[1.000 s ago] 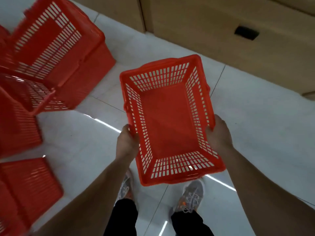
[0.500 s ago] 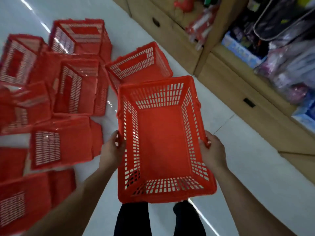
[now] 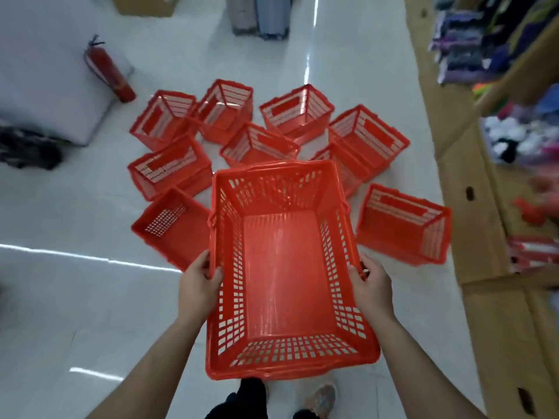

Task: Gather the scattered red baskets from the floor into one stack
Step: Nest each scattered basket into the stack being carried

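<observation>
- Looking down from head height, a person holds one red basket (image 3: 287, 267) in front of them, open side up, above a pale tiled floor (image 3: 75, 297).
- The left hand (image 3: 198, 285) grips the basket's left rim, fingers curled over the edge.
- The right hand (image 3: 373, 287) grips the right rim in the same way, thumb on top.
- The held basket is empty, its slotted walls and solid bottom in plain sight.
- Beyond it, other red baskets (image 3: 296, 113) lie scattered on the floor, most tipped on their sides, several touching each other.
- One fallen basket (image 3: 403, 225) lies just right of the held one; another (image 3: 172, 228) lies just left.
- A red fire extinguisher (image 3: 107, 72) stands at the far left, beside a white block.
- Flattened cardboard (image 3: 484, 237) runs along the right, beside blurred shelves of goods.
- The person's shoes (image 3: 322, 399) show below the basket.
</observation>
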